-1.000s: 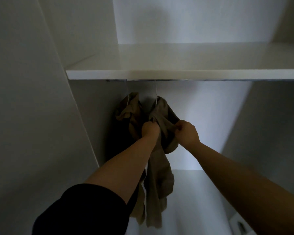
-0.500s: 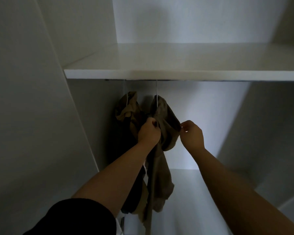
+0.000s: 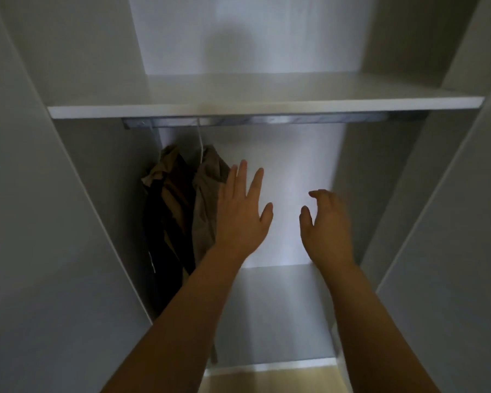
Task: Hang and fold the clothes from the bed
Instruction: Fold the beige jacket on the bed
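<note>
the tan garment (image 3: 207, 199) hangs from the rail (image 3: 267, 120), long axis twelve to six, at the nine o'clock side of the wardrobe (image 3: 111, 194). the left hand (image 3: 243, 214) is nearer, just at its three o'clock, fingers (image 3: 240, 177) straight and spread. the right hand (image 3: 323, 228), further toward three, is loosely curled, holding nothing.

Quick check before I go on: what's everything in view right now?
wardrobe: one, white-grey, fills the view
shelf: one, white, across the top
rail: one, silver, just under the shelf
hanger hook: one plainly seen, white, on the rail's left part
tan garment: one, hanging from that hook
dark garment: one, with tan-brown cloth, hanging furthest left
floor: light wood strip, bottom edge
left hand: open, beside the tan garment
right hand: fingers loosely curled, holds nothing
</note>
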Demonstrator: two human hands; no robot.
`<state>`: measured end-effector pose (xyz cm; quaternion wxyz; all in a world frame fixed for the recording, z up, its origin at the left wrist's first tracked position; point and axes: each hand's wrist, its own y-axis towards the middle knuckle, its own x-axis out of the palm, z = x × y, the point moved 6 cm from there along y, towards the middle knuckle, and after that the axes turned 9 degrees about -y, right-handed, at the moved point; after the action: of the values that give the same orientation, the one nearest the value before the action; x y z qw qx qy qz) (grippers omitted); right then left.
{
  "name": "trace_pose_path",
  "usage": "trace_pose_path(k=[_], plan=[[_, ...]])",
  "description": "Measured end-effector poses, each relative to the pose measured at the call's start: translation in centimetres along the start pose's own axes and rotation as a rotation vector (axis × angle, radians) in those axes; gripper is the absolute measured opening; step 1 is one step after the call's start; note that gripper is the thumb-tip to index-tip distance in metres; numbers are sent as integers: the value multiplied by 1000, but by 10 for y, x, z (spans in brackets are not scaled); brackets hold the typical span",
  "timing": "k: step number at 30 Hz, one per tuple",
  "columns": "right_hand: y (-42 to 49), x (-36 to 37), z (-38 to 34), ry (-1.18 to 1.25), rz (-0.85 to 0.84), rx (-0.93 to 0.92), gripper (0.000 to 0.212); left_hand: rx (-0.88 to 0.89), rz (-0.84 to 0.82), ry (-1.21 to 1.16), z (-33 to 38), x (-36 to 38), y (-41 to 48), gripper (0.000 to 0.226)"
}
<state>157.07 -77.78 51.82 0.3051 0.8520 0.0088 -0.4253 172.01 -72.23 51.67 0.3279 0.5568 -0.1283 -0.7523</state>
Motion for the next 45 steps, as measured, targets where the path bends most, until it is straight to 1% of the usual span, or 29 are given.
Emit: trace_pose_path(k=[2,5,9,12,15,19,23,28,31,34,38,41,45], plan=[[-27,-34,25,-51,-8,-13,43,28,-9,23,39,3,-29,69],[-70,-87,68,-42,-13,-19,48,22,-2,37,101,7,-79,70],[-127,-151,124,-37,-26,37,52,22,-74,8,180,11,-145,68],[-168,-191,150,-46,-19,67,53,17,-113,23,222,2,-184,67],[-209,-229,167,-36,-8,98,54,47,-119,1,261,-14,-224,66],[-273,-278,183,-62,0,150,55,92,-164,41,309,-33,-281,69],[-351,-333,189,-120,27,181,56,167,-176,-35,358,-63,-352,68],[-462,-397,201,-241,5,245,59,220,-186,-99,414,-97,-451,72],[-517,-446,224,-351,4,319,59,252,-262,-132,461,-105,-499,74],[-569,-509,254,-406,74,398,59,355,-323,-189,524,-110,-540,74],[-639,-591,297,-477,181,540,61,550,-343,-318,617,-109,-593,72],[-690,-640,329,-541,206,632,60,654,-375,-379,687,-99,-634,70],[-754,-706,382,-652,238,771,63,792,-480,-488,785,-87,-691,70]])
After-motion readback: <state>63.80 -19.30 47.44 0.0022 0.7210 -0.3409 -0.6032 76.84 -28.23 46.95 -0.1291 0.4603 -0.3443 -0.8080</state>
